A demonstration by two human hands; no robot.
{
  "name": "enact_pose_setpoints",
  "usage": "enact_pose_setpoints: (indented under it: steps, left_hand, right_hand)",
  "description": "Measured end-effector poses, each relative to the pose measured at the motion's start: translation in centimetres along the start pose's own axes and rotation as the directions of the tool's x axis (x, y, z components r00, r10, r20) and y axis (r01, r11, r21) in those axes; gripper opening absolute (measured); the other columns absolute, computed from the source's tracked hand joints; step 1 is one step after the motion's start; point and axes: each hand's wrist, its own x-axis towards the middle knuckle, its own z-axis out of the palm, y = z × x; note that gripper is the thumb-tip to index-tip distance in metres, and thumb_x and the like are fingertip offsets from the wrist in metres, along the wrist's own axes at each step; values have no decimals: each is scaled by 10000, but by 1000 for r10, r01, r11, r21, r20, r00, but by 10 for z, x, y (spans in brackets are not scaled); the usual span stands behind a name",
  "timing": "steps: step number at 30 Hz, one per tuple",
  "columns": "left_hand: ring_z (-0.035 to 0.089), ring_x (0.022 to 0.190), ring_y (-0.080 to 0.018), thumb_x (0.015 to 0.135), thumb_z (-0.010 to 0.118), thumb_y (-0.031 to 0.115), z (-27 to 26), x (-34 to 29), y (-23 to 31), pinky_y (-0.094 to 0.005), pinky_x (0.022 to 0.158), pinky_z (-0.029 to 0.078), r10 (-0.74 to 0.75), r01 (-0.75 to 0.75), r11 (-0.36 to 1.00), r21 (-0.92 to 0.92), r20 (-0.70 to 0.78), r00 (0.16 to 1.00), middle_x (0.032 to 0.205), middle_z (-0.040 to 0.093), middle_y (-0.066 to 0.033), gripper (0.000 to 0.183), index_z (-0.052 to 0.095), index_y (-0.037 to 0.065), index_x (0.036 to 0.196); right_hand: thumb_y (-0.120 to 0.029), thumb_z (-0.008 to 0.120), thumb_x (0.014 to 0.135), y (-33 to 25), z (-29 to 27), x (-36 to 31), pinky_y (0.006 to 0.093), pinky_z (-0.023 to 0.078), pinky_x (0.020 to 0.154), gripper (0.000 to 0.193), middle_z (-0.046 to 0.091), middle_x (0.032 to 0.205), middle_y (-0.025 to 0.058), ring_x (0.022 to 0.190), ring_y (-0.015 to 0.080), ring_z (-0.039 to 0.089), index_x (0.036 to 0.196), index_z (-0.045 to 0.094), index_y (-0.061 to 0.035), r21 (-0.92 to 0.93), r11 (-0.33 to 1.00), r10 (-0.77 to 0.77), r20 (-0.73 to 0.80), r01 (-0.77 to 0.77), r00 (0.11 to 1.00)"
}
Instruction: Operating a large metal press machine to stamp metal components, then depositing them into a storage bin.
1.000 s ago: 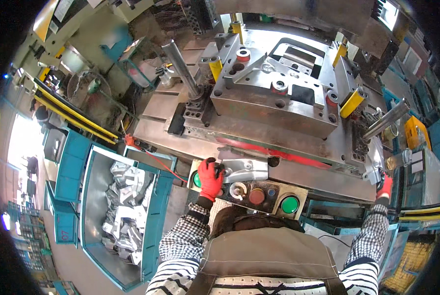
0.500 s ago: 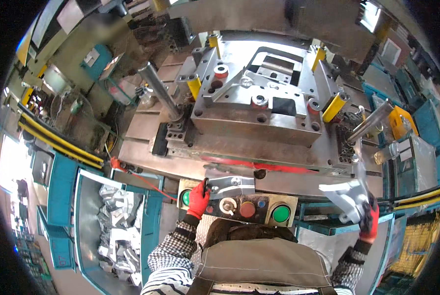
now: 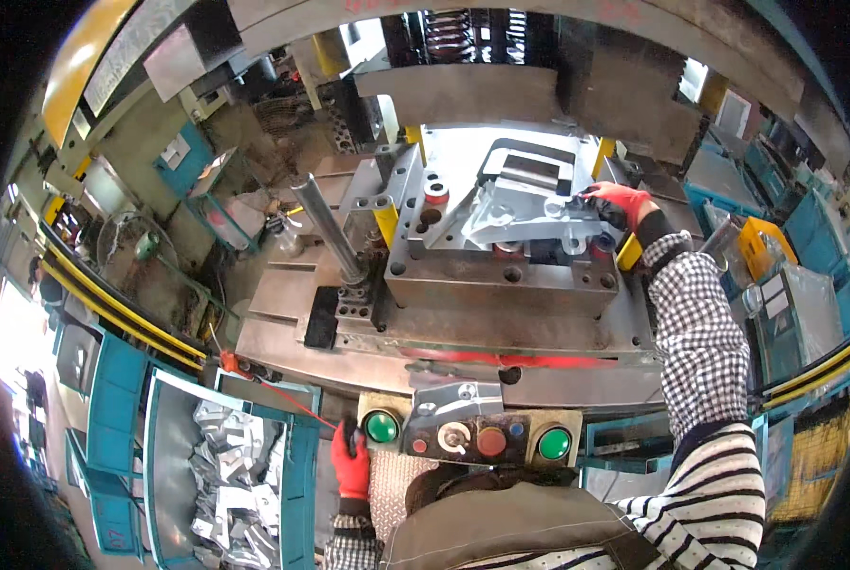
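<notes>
My right hand point(image 3: 620, 202), in a red and dark glove, reaches far out over the press die point(image 3: 501, 275). Its fingers grip the right end of a shaped sheet-metal part point(image 3: 529, 217), which lies on or just above the die's upper face; contact underneath is hidden. Low on the left, my left hand point(image 3: 351, 464), gloved alike, is beside the left green button point(image 3: 381, 427) of the control panel point(image 3: 453, 439). It is empty, with fingers slightly apart. A second sheet-metal part point(image 3: 458, 403) rests along the panel's back edge.
A steel guide post point(image 3: 328, 228) rises left of the die, near yellow posts point(image 3: 386, 222). The press ram point(image 3: 463, 93) hangs behind. At lower left stands a bin point(image 3: 173, 456) of metal pieces point(image 3: 235, 484). A red cable point(image 3: 296, 403) runs toward the panel.
My right hand has carried its metal part from the right side forward onto the die area. My left hand has let go of the other part and moved left and down.
</notes>
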Motion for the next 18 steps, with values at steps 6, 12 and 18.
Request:
enact_pose_setpoints:
  steps: [6,12,18]
  left_hand:
    - [475,1051,-233,755,515,-16,-43,-20,-18,-318,900,358,-126,120,992,-46,-162,979,1133,498,-162,423,426,-38,1168]
    - [499,1002,-234,783,505,17,-31,-3,-39,-319,880,370,-188,181,982,-54,-177,966,1089,524,-151,360,461,-32,1137]
    - [402,1127,-263,750,597,103,-5,31,-80,-346,935,325,21,-25,982,185,23,1000,1203,425,-191,565,334,-20,1235]
  right_hand:
    - [-395,584,732,7,32,58,289,386,830,463,585,1030,81,921,179,526,1068,573,-77,424,701,478,317,-573,819]
    - [-389,671,652,-44,44,72,342,420,811,623,555,1054,179,957,285,537,1124,501,-20,98,778,616,72,-620,784]
    - [-234,637,718,-141,70,-13,344,442,708,352,580,916,163,828,287,563,983,556,-18,359,928,297,-556,-99,776]
